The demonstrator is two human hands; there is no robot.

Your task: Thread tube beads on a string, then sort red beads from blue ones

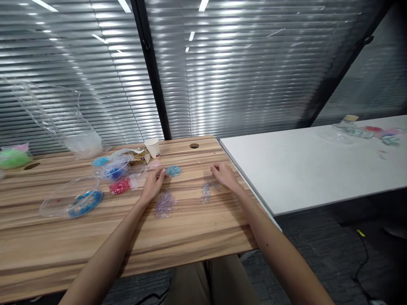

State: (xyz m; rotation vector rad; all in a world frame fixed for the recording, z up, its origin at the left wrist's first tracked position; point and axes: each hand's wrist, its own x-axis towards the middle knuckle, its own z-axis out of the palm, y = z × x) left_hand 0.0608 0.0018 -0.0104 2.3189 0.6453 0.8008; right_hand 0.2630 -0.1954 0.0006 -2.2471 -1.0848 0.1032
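Note:
My left hand [154, 184] rests at the left edge of a small pile of blue beads [173, 170], its fingers drawn together. A speck of red shows by its fingertips, too small to name. To the right, my right hand [224, 174] is closed in a pinch just above the table; what sits between the fingertips is too fine to make out. A thin pale strand [201, 163] lies left of those fingertips. Nearer me are a heap of clear lilac tube beads [165, 204] and a smaller scatter of pale blue-grey tube beads [205, 193].
On the wooden table [152, 243] stand a clear round tray [47, 207] with blue beads, a bag of red beads [120, 186], a clear container [104, 171] and a paper cup [152, 148]. A white table [280, 169] adjoins at right, with bags on it.

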